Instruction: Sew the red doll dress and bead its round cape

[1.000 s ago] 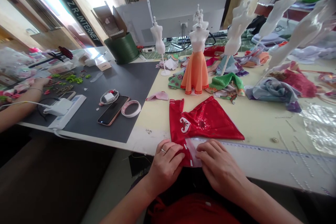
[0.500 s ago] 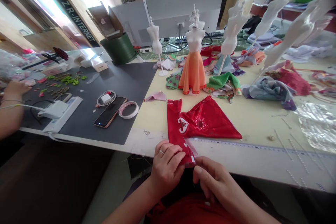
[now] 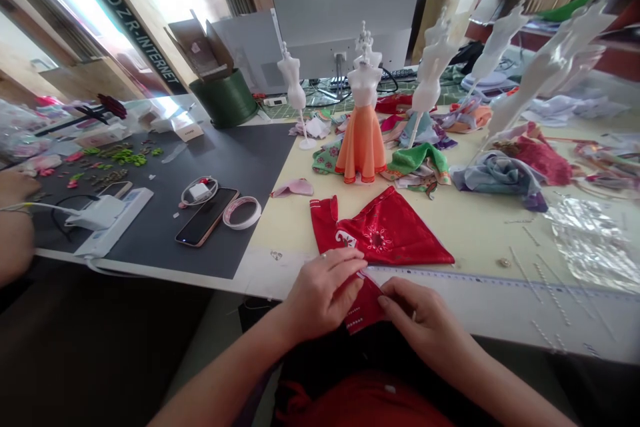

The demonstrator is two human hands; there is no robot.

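The red satin piece (image 3: 387,233) is held at the table edge, and its lower end is drawn over this edge between the two hands. Over that end the left hand (image 3: 323,293) is closed, and the fabric is pinched under its fingers. The right hand (image 3: 425,320) is kept half closed just beside the lower end, with its fingertips (image 3: 385,300) at the red edge; whether the fabric is really gripped by it cannot be told. The upper part of the piece is lying flat on the cream table (image 3: 475,240) ahead of the hands, and an embroidered flower can be seen on it. A long ruler (image 3: 450,277) is laid along the table edge, just beyond the right hand. Farther ahead of the hands, a pink fabric scrap (image 3: 293,188) and a doll mannequin with an orange skirt (image 3: 361,147) are placed. To the left of the hands, a smartphone (image 3: 207,217) and a tape roll (image 3: 243,213) are lying on a dark mat (image 3: 250,160). At the far left edge, a co-worker's hand (image 3: 15,188) is seen, well apart from them.
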